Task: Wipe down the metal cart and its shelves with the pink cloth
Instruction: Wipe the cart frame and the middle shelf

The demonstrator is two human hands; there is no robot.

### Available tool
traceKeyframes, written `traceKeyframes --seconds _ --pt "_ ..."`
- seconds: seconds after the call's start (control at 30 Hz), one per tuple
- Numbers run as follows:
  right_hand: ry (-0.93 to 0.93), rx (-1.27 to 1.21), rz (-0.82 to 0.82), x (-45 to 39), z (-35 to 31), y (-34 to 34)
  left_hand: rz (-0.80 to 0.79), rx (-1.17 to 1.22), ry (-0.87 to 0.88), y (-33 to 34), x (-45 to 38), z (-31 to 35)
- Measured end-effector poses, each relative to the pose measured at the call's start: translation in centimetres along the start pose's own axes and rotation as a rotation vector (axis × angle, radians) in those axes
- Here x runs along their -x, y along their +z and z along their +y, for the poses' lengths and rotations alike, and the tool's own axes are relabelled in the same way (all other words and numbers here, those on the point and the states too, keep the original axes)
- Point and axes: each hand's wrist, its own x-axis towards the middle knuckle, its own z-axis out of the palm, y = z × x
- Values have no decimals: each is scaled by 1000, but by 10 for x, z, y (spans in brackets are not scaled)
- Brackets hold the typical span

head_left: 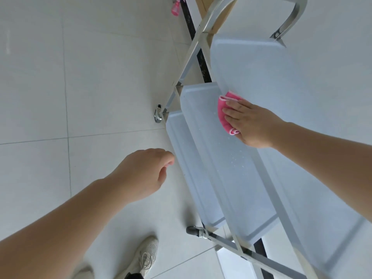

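Note:
The metal cart stands on the right, seen from above, with three stacked grey shelves. My right hand presses the folded pink cloth flat onto the left edge of the top shelf, fingers straight over the cloth. Below it the middle shelf shows small water droplets. The bottom shelf sticks out furthest left. My left hand hovers over the floor beside the bottom shelf, fingers loosely curled, holding nothing.
White floor tiles fill the left side. Cart wheels show at the far corner and the near corner. A pink spray bottle lies on the floor at the top. My shoe is at the bottom edge.

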Motion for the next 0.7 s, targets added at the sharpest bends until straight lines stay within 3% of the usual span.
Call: traceKeyframes --seconds 0.27,0.5,0.7 --pt "62 -80 30 53 -40 0 -56 5 90 9 35 -7" --pt "122 -56 -142 97 -74 6 -126 -22 152 12 65 -9" --pt "147 -41 -171 119 -92 9 -143 -30 192 26 76 0"
